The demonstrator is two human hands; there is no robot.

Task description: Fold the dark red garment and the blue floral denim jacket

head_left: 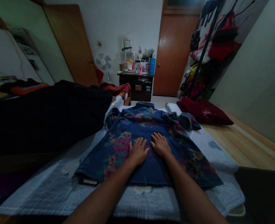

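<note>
A dark blue floral garment [151, 124] lies spread out on a pale blue cloth [67, 183], its collar at the far end and its wide hem toward me. My left hand [138, 151] rests flat on the middle of the garment with the fingers apart. Just to its right, my right hand [160, 144] also lies flat on the fabric, fingers spread. The two hands do not touch, and neither holds anything.
On the left, a large black cloth [46, 118] is heaped beside the garment. A dark red cushion [204, 112] sits at the back right, by a wooden board [249, 146]. Farther back stand a fan [103, 61] and a dark cabinet [135, 88].
</note>
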